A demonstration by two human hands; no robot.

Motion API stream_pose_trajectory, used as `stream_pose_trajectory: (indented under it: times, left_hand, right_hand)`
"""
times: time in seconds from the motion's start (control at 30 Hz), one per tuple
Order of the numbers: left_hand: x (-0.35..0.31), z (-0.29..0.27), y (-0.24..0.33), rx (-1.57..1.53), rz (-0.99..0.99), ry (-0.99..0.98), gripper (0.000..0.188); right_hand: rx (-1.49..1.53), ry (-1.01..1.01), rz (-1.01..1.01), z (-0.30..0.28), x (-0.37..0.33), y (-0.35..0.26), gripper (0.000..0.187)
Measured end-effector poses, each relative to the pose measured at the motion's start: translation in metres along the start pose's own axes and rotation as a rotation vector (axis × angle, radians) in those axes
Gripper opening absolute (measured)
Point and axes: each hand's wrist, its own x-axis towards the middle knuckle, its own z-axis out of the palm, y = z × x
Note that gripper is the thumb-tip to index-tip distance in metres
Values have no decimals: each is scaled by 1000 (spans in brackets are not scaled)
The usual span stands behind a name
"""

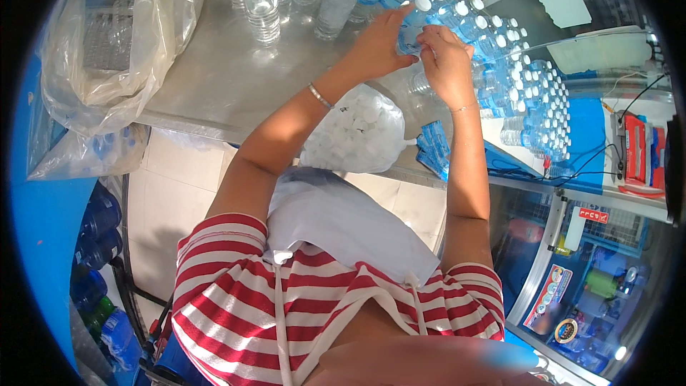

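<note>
A clear water bottle [410, 31] with a blue label and white cap stands on the metal table between my hands. My left hand [379, 46] is open at its left side, thumb and fingers spread apart around the label. My right hand [449, 64] is closed in a pinch at the bottle's right side; what its fingertips hold is hidden. Below my wrists sits a clear bag of white bottle caps [357, 129]. Flat blue labels [434, 149] lie at the table edge under my right forearm. Capped bottles without labels [262, 14] stand farther left.
Many labelled bottles [514, 86] crowd the back and right of the metal table [214, 64]. A large plastic bag [107, 93] with clear bottles sits at the left. Black cables [525, 171] run along the right edge. A glass cabinet [572, 257] stands at lower right.
</note>
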Motion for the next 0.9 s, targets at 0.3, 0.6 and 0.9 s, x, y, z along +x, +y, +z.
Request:
stream_pose_trajectory:
  times: [0.3, 0.6, 0.9]
  left_hand:
    - [-41, 24, -44, -268, -304, -138, 98]
    - [-18, 0, 16, -109, -285, -254, 83]
    - [-10, -44, 83, -851, -697, -724, 70]
  right_hand:
    - [308, 194, -4, 45, 3, -1, 30]
    - [799, 443, 216, 6, -2, 15, 23]
    - [905, 335, 388, -37, -35, 13, 31]
